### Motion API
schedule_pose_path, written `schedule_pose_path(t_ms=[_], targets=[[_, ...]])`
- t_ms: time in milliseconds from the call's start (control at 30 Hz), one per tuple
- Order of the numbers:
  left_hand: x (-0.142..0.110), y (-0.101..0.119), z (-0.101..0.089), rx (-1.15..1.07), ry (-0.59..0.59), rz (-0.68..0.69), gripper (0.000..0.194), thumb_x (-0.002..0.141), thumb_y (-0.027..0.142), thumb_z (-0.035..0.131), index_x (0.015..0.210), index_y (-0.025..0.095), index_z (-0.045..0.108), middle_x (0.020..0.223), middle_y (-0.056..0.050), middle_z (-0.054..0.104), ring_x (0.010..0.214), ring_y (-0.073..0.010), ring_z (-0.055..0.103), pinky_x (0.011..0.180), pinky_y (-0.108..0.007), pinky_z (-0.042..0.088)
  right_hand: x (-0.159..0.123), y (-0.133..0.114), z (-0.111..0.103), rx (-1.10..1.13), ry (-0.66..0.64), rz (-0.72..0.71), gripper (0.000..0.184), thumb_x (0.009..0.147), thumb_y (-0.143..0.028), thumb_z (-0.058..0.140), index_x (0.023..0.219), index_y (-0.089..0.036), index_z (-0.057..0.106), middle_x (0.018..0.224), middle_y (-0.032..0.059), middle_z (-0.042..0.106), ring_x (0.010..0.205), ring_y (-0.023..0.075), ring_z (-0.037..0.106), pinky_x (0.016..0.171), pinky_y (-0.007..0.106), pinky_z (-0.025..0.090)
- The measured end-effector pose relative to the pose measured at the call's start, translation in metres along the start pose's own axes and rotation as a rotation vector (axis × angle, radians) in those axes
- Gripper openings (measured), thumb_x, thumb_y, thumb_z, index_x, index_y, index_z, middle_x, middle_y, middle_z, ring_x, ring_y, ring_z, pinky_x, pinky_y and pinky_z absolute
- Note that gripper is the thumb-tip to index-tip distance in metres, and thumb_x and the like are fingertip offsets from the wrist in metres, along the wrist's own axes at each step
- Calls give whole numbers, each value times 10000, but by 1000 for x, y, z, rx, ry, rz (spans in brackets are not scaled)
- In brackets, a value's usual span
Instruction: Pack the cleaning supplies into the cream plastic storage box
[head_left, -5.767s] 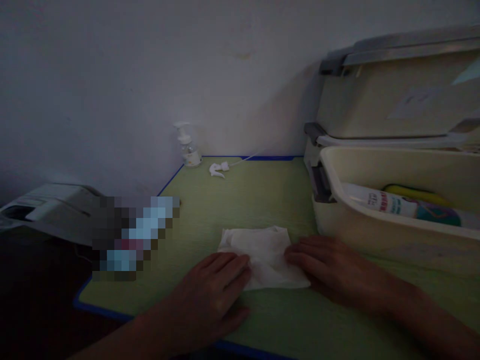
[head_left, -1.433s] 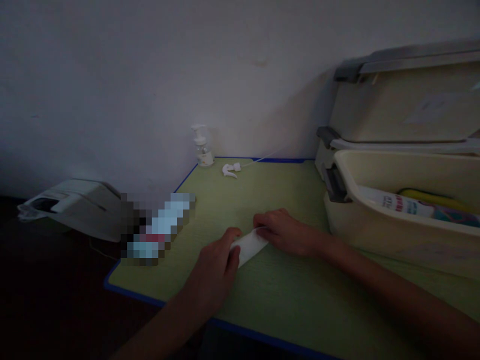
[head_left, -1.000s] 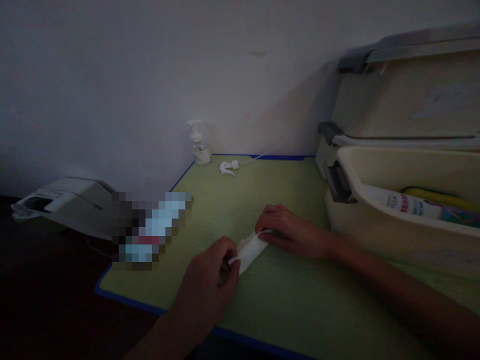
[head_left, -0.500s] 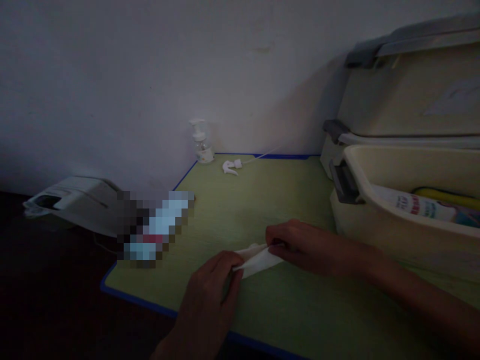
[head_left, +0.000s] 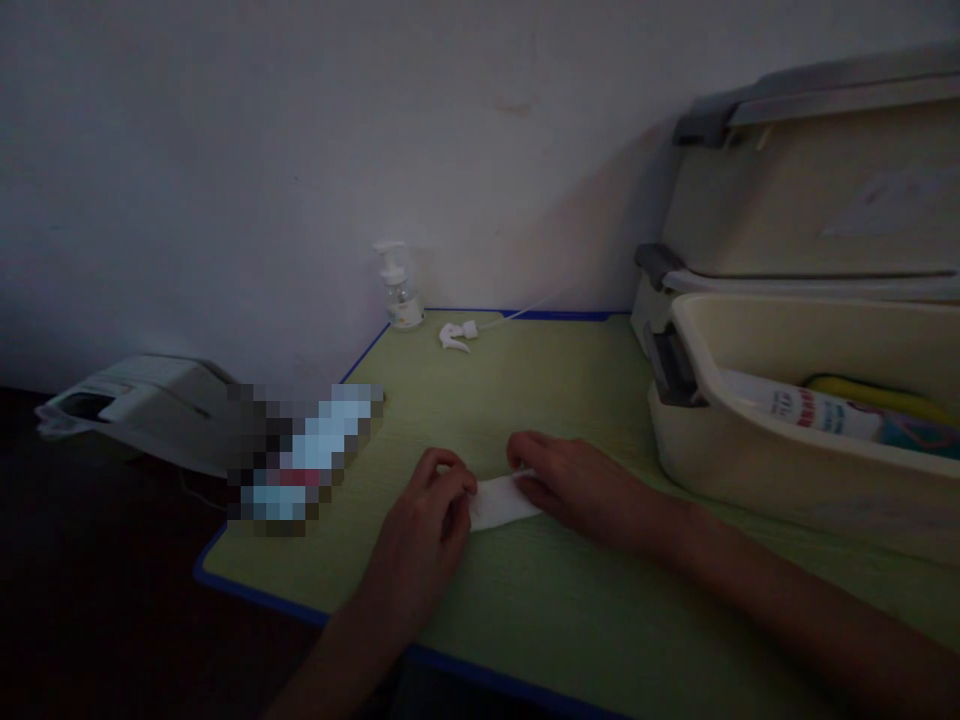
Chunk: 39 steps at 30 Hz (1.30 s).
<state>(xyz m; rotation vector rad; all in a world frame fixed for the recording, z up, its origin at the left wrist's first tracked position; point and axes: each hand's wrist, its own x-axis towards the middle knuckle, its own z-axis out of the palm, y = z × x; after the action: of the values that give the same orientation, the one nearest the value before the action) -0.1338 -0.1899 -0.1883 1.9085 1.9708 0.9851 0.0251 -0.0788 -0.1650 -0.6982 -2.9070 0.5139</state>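
A folded white strip (head_left: 501,502), tissue-like or cloth, lies on the green tabletop (head_left: 480,400); its exact material is unclear in the dim light. My left hand (head_left: 431,520) has its fingers curled at the strip's left end, with thumb and fingertips pinching the edge. At the opposite end, my right hand (head_left: 574,490) is closed on the strip, and its fingers cover that end. Between the hands the strip lies fairly flat.
A clear pump bottle (head_left: 405,300) and a white spray trigger (head_left: 456,336) with its tube are at the back. To the right stand a cream open bin (head_left: 750,500) holding a printed package (head_left: 817,412) and stacked lidded boxes (head_left: 810,200). A pixelated object (head_left: 322,445) lies left.
Both hands have moved slightly away from me and to the left. The white strip, tilted and partly opened before, now looks flatter and more neatly folded.
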Motion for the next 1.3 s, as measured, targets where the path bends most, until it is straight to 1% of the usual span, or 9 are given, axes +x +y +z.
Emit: schedule_pose_path(t_ms=[133,267,400,500,667,900,1100,1233,1300], targets=[[-2,-6,1,88,30,110,214,864,65,380,821,172,561,1003,-62,521,862,-167,558,741,-307,470,0,2,-1,-57,32,-137,116,877,-98,447,898,-159,544,1010,76,538,674,121,517,594,250,369],[1,-14,-4,127,21,282,191,863,65,442,827,165,600,906,-52,579,865,-179,549,757,-312,479,3,3,-2,-107,46,-290,149,897,-134,474,805,-160,587,874,62,575,815,176,487,718,297,376],[5,-19,-10,226,-55,404,194,865,62,454,856,155,624,838,-44,632,781,-172,575,709,-311,500,1,6,-2,-136,31,-367,142,894,-133,489,826,-155,612,816,49,591,794,178,477,733,310,368],[2,-21,-13,365,-97,474,208,872,84,437,904,159,628,863,-56,661,785,-185,601,728,-343,516,-8,11,-2,-144,28,-360,168,899,-114,462,935,-146,623,824,50,594,795,173,494,733,305,376],[-2,-19,-16,501,-97,540,242,816,241,573,1023,116,587,972,-111,675,864,-243,621,762,-391,529,-17,9,5,-241,71,-275,228,853,-285,569,1020,-132,597,871,66,597,822,188,506,728,311,400],[14,-20,-12,681,-167,617,125,811,60,502,877,139,573,800,-75,665,722,-230,632,653,-368,510,-6,-5,7,-447,118,-228,73,862,-139,525,866,-122,596,772,59,605,746,191,534,655,320,399],[30,-2,-30,719,-187,757,238,795,-41,425,867,148,552,743,-48,642,673,-204,618,641,-335,475,-30,-28,-35,-590,162,-306,112,867,-88,487,909,-106,590,742,51,606,711,195,540,593,327,377],[51,42,-55,639,-68,892,239,858,8,371,916,148,556,759,-46,644,673,-187,604,628,-313,453,-60,-31,-84,-661,263,-304,121,867,-98,491,938,-111,589,716,37,603,653,189,522,557,330,368],[66,69,-63,605,-69,957,220,885,47,374,892,147,570,715,-32,632,644,-177,589,607,-298,444,-76,-26,-109,-668,309,-299,112,843,-98,535,934,-117,597,728,35,614,657,185,525,573,320,382]])
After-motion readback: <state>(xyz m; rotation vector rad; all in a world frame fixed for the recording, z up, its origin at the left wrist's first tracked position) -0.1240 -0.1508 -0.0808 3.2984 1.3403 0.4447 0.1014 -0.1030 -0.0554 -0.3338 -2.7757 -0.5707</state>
